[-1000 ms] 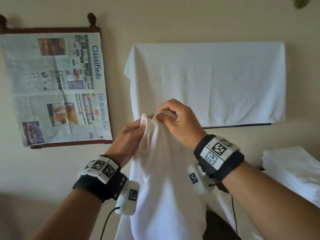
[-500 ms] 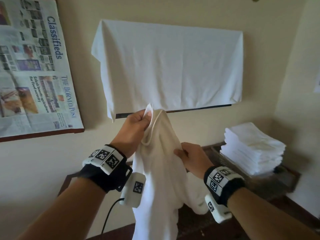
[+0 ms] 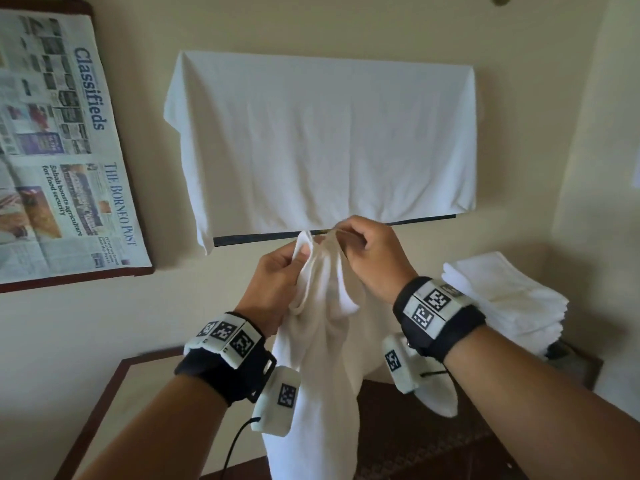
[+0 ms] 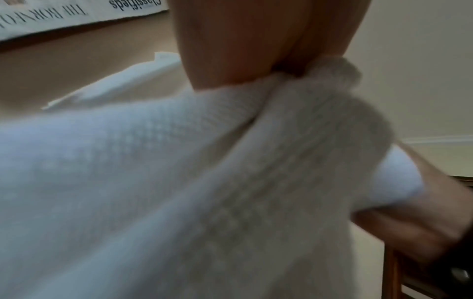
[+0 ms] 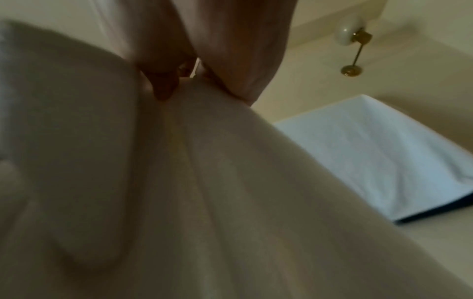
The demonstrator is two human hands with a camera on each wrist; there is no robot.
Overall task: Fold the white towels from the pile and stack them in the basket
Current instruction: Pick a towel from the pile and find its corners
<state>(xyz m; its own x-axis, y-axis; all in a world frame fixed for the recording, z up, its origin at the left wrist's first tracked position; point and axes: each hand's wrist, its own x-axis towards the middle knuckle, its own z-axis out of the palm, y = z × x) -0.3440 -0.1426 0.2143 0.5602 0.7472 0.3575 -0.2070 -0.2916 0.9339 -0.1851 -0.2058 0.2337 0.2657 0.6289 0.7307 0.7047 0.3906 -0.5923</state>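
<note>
A white towel (image 3: 322,368) hangs bunched in front of me, held up at chest height. My left hand (image 3: 277,271) pinches one top corner between thumb and fingers. Right beside it, my right hand (image 3: 367,258) grips the towel's top edge with curled fingers. Both wrist views are filled by the same towel (image 4: 179,182) (image 5: 204,202) under the pinching fingers. A stack of folded white towels (image 3: 509,299) sits at the right in a basket (image 3: 571,362), mostly hidden by my right arm.
A dark wooden table (image 3: 415,438) stands below the hands, its pale top edge at the left. On the wall hang a newspaper (image 3: 59,150) in a wooden frame and a white cloth (image 3: 325,140) draped over a dark board. A wall lamp (image 5: 353,40) shows in the right wrist view.
My right hand let go low on the towel and came back up to grip the top edge beside my left hand. The left hand kept its corner.
</note>
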